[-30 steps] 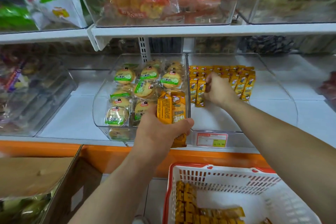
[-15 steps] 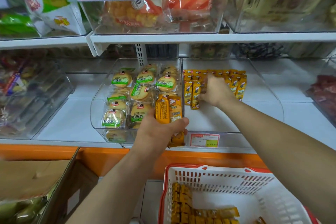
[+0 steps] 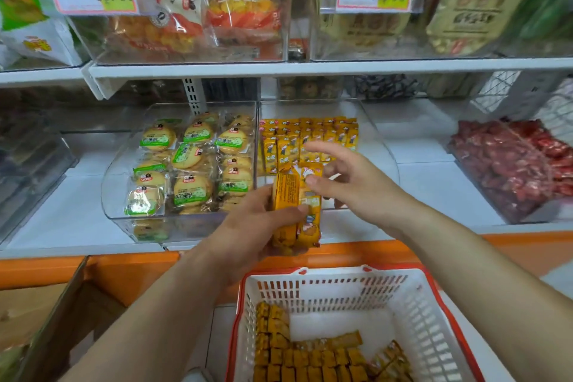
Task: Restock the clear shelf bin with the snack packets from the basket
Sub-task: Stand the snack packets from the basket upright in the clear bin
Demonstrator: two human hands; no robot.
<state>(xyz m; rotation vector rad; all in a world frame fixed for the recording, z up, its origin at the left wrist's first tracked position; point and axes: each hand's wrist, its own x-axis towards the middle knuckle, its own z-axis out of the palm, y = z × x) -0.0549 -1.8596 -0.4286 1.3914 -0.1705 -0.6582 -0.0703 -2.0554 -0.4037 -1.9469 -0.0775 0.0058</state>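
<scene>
A white plastic basket with a red rim point(image 3: 341, 287) is cut off by the lower edge, so the yellow-orange snack packets in the basket point(image 3: 310, 360) show only in part. The left hand point(image 3: 257, 226) grips a small bundle of slim yellow packets point(image 3: 294, 205), its fingers mostly hidden behind them. The bundle stands upright, long axis vertical, in front of the clear plastic shelf bin point(image 3: 383, 149). Rows of matching packets point(image 3: 310, 133) line the bin's back. The right hand point(image 3: 353, 186), inside the bin half a second ago, is now drawn back beside the bundle, fingers spread and holding nothing.
</scene>
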